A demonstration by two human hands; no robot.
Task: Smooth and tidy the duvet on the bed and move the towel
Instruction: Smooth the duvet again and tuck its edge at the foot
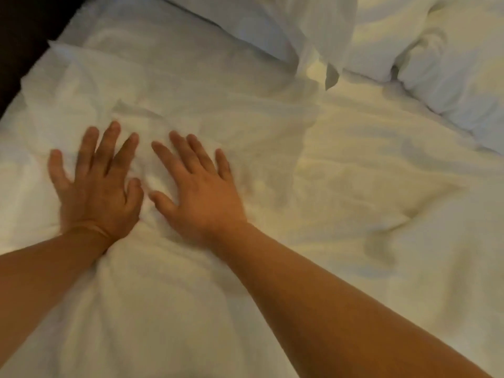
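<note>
A white, wrinkled duvet [313, 186] covers the bed and fills most of the view. My left hand [95, 184] lies flat on it at the left, fingers spread and straight, palm pressing into the fabric. My right hand [196, 186] presses beside it, also flat with spread fingers. A small bunched fold of duvet rises between the two thumbs. Creases run across the duvet to the right of my hands. I see no towel in this view.
White pillows [441, 58] lie at the head of the bed along the top and top right, with another pillow [259, 25] at the top middle. The bed's left edge meets a dark area [24, 31] at the top left.
</note>
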